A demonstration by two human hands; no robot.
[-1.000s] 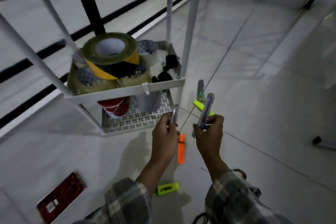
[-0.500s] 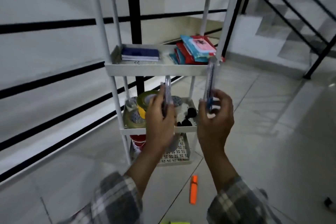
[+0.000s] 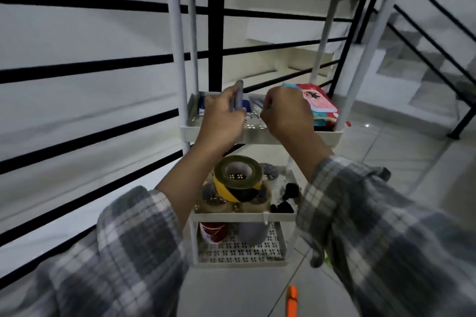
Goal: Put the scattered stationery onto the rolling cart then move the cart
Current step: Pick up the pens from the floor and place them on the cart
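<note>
Partly hidden, right hand (image 3: 287, 113) covers its pen.

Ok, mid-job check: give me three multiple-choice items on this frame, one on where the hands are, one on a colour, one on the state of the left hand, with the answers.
1. Over which tier of the rolling cart are both hands?
A. second tier from the top
B. bottom tier
C. tier with the tape rolls

2. What colour is the marker lying on the floor?
A. blue
B. orange
C. black

3. What is the left hand doing?
A. resting open and empty
B. pushing a cart post
C. gripping a slim cutter-like tool

Answers: 1 A, the left hand and right hand sit above the tray with the books. 2 B, it shows bright orange on the tiles. 3 C, the fingers wrap the tool's lower end.
</note>
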